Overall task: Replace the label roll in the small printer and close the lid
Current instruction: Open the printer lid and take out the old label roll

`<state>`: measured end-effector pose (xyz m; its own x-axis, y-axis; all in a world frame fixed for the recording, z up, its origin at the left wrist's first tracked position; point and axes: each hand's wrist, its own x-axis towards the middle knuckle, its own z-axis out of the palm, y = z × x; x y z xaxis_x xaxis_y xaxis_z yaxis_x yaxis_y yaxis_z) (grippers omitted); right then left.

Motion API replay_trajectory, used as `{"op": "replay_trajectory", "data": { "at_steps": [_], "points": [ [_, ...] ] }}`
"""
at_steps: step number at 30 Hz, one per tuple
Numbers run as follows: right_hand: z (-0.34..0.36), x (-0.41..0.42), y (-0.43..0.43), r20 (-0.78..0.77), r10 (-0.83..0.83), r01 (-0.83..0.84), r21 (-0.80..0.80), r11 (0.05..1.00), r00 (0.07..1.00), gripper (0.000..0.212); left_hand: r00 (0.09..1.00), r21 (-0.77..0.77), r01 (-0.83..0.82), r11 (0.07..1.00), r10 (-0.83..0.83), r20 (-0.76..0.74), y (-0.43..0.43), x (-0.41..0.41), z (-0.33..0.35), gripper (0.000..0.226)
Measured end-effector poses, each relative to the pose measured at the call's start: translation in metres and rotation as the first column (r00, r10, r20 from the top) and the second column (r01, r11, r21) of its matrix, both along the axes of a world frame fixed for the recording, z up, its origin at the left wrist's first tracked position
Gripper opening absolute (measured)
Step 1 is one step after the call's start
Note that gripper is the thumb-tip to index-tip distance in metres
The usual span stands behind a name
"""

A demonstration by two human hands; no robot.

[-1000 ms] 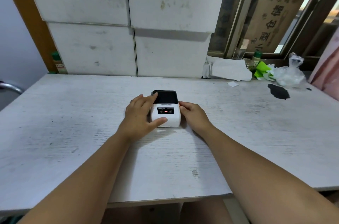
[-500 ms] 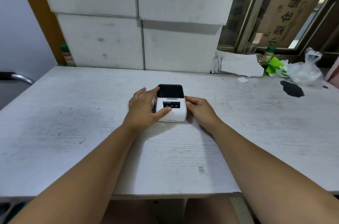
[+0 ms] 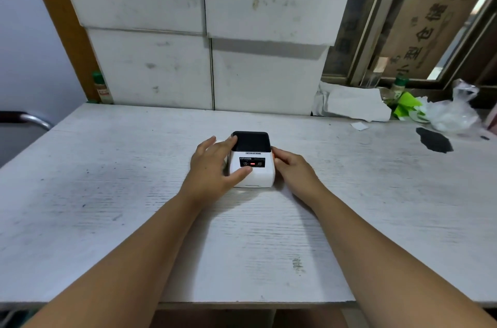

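The small printer [image 3: 252, 163] sits upright about midway between the desk's left and right edges, somewhat nearer the far edge than the near one, its white body squared toward the person and its dark lid [image 3: 251, 140] down and flush, so it reads as closed. A black panel with a red mark faces the near edge. The left hand [image 3: 212, 169] wraps the printer's left side: thumb laid across the front face just below that panel, index finger reaching up to the lid's left corner, the other fingers spread loose on the desk side. That grip is clamped on the body, likely to steady it and feel for a lid catch. The right hand [image 3: 291, 166] presses its curled fingers flat against the printer's right wall, bracing rather than enclosing it, so the light case cannot slide as the lid is worked. No label roll shows anywhere, so whether the swap is done or not begun cannot be told. The white desk [image 3: 107, 193] around it is bare and scuffed; crumpled paper [image 3: 352, 104], a clear plastic bag [image 3: 451, 109] and a dark stain [image 3: 434, 140] lie well apart toward the far right corner.
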<state>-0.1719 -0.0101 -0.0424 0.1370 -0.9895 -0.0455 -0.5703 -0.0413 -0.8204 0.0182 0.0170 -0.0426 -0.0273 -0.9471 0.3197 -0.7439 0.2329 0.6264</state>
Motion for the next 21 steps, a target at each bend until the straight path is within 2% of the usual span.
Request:
{"op": "replay_trajectory", "data": {
  "at_steps": [4,9,12,15,21],
  "points": [
    [-0.0089,-0.0013,-0.0103,0.064,-0.005,0.003,0.040,0.999,0.998,0.043,0.998,-0.019,0.000,1.000,-0.001,-0.063,-0.0033,0.0023,-0.0024,0.085],
    [-0.0097,0.0007,-0.0115,0.073,-0.022,0.017,0.065,0.998,0.997,0.045,0.993,-0.048,-0.009,0.999,0.003,-0.117,-0.0053,0.0019,-0.0046,0.096],
    [-0.0056,0.0018,-0.0079,0.103,-0.040,0.034,0.062,0.998,0.994,0.047,0.998,-0.088,-0.022,0.996,0.016,-0.068,-0.0024,0.0001,-0.0013,0.092],
    [-0.0026,0.0021,-0.0042,0.125,-0.056,0.050,0.045,0.998,0.991,0.038,0.999,-0.101,-0.043,0.994,0.043,-0.007,-0.0005,-0.0004,0.0014,0.097],
    [-0.0041,0.0013,-0.0033,0.124,-0.082,0.080,0.022,0.997,0.989,0.032,0.977,-0.074,-0.088,0.993,0.100,0.188,-0.0017,-0.0003,-0.0005,0.077]
  ]
}}
